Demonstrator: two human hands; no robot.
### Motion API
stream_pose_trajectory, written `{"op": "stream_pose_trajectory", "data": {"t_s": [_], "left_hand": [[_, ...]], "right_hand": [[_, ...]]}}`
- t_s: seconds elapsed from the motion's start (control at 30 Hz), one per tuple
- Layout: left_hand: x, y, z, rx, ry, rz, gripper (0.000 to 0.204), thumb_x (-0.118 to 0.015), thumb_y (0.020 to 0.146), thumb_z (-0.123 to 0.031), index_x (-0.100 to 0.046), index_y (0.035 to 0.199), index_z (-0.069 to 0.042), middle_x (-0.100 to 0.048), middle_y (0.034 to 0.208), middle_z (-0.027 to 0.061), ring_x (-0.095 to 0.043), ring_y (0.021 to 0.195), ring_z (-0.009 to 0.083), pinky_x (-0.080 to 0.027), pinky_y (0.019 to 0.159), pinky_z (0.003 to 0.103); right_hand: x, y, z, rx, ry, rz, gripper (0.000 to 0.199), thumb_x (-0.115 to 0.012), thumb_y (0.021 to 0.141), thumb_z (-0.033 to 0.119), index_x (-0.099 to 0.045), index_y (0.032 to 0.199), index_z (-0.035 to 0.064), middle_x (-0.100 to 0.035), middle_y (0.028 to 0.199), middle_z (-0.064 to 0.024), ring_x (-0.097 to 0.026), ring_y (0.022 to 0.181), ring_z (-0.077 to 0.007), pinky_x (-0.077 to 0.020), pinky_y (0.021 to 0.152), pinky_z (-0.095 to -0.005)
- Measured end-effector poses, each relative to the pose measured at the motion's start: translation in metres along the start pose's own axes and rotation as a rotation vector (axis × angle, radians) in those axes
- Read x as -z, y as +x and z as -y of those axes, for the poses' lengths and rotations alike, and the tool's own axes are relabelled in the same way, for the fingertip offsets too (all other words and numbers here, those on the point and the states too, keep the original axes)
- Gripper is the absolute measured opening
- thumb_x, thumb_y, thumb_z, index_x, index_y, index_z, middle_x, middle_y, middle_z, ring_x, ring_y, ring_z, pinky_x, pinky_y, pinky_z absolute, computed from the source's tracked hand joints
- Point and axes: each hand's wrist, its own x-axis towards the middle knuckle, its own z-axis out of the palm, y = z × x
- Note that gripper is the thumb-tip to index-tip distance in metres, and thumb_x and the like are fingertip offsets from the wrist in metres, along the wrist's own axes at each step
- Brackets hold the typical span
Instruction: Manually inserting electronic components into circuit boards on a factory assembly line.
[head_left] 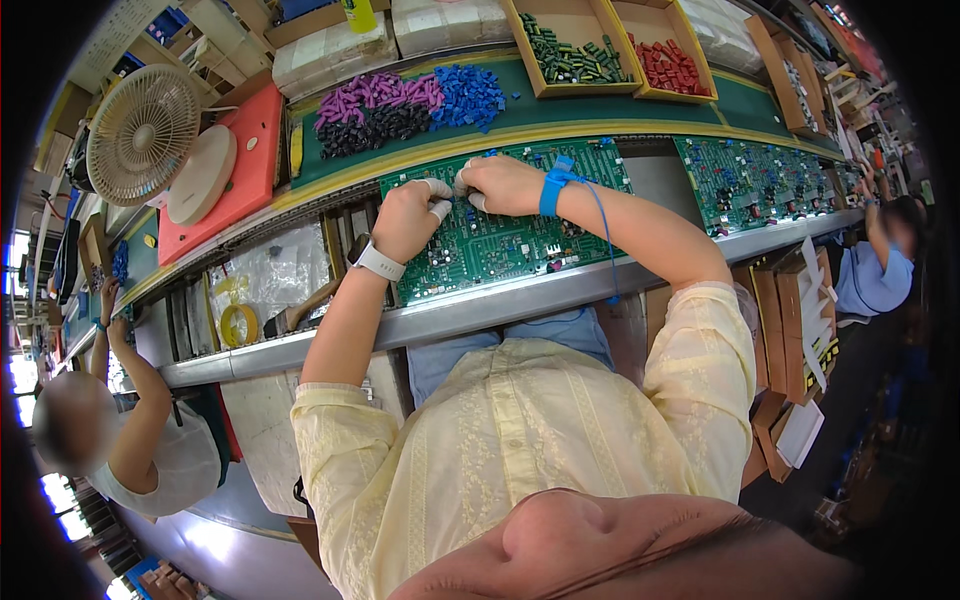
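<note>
At the bench's far edge, one cardboard tray (570,45) holds dark green parts, its neighbour (668,50) red ones. The green circuit board (520,240) lies lengthwise along the conveyor's near rail. The left hand (408,215) and right hand (500,183), fingers curled, press on its far edge.

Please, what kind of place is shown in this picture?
Most likely an electronics assembly line in a factory. Both hands, left hand and right hand, work on a green circuit board on a conveyor; heaps of small coloured components lie on the shelf behind, and other workers sit alongside.
</note>
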Motion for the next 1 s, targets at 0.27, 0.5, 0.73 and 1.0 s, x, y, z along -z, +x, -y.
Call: {"op": "stream_pose_trajectory", "data": {"t_s": [0.27,0.5,0.73,1.0], "left_hand": [[-0.003,0.0,0.001,0.05,-0.017,-0.015,0.017,-0.064,0.073,-0.006,-0.063,0.089,0.0,-0.064,0.08,0.0148,-0.063,0.073,0.0244,-0.049,0.067,0.031],[-0.004,-0.001,0.003,0.061,0.009,-0.003,0.016,-0.066,0.072,-0.008,-0.063,0.086,-0.001,-0.063,0.079,0.0132,-0.062,0.069,0.0251,-0.048,0.065,0.032],[-0.005,-0.001,0.002,-0.104,0.165,-0.078,0.012,-0.068,0.067,-0.009,-0.065,0.077,-0.004,-0.057,0.076,0.0105,-0.055,0.077,0.0274,-0.045,0.069,0.036],[-0.009,0.003,0.004,-0.032,0.166,-0.053,0.009,-0.068,0.066,-0.013,-0.067,0.072,-0.006,-0.057,0.076,0.0123,-0.054,0.079,0.0303,-0.044,0.072,0.039]], "right_hand": [[0.005,0.001,0.006,-0.008,0.034,0.006,0.016,-0.058,0.07,0.006,-0.057,0.085,0.0036,-0.059,0.085,-0.0138,-0.057,0.083,-0.0324,-0.0452,0.071,-0.042],[0.007,0.001,0.009,0.015,-0.003,0.028,0.018,-0.059,0.069,0.006,-0.056,0.086,0.0033,-0.06,0.085,-0.0147,-0.057,0.084,-0.0335,-0.0452,0.072,-0.0426],[0.005,0.002,0.007,0.025,0.026,0.031,0.018,-0.06,0.069,0.008,-0.057,0.085,0.0039,-0.06,0.086,-0.0153,-0.057,0.083,-0.0338,-0.0455,0.071,-0.043],[0.03,0.021,-0.046,-0.125,-0.281,-0.302,0.015,-0.058,0.077,0.019,-0.057,0.081,0.0036,-0.059,0.082,-0.0143,-0.058,0.08,-0.0315,-0.0469,0.071,-0.0423]]}}
